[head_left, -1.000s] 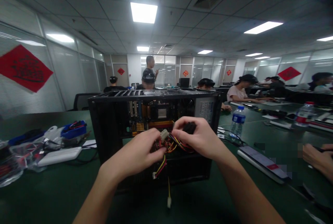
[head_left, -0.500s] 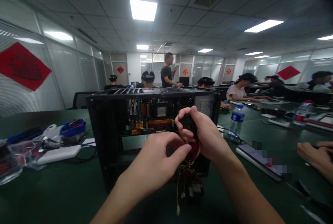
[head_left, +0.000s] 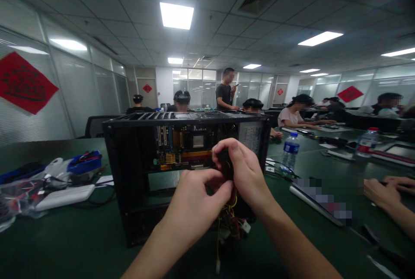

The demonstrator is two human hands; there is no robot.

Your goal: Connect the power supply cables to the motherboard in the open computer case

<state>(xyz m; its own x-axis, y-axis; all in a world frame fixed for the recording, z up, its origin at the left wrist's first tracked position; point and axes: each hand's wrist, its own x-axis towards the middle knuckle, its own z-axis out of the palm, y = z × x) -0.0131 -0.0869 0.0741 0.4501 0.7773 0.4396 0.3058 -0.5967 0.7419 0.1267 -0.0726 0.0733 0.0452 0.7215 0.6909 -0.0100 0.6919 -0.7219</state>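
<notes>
The fingers of the right hand [head_left: 244,167] are curled round a dark part of the cables [head_left: 232,203], while the thumb and forefinger of the left hand [head_left: 197,199] come close together at the same bunch, just below the right fingers; whether their tips pinch a wire is hidden, so I cannot tell. Under the hands the cables hang in a loose tangle of yellow, red and black, with one white plug [head_left: 246,226] sticking out to the right and a thin yellow lead dangling lowest. All this is in front of the open side of a black case [head_left: 118,184], which stands on the green bench [head_left: 74,244]. The hands and the tangle block the view of the case's lower right part (the board [head_left: 197,141] shows above them, and the power supply [head_left: 251,134] to its right). The case top in turn cuts off the people seated behind. Left of the case lie a white bar [head_left: 66,197], a plastic bag [head_left: 21,194] and a blue tray [head_left: 84,163]; to its right stand a blue-capped bottle [head_left: 291,149] and, farther off, a red-capped bottle [head_left: 368,142]. Nearer, at the right edge, are another person's hands [head_left: 384,193].
</notes>
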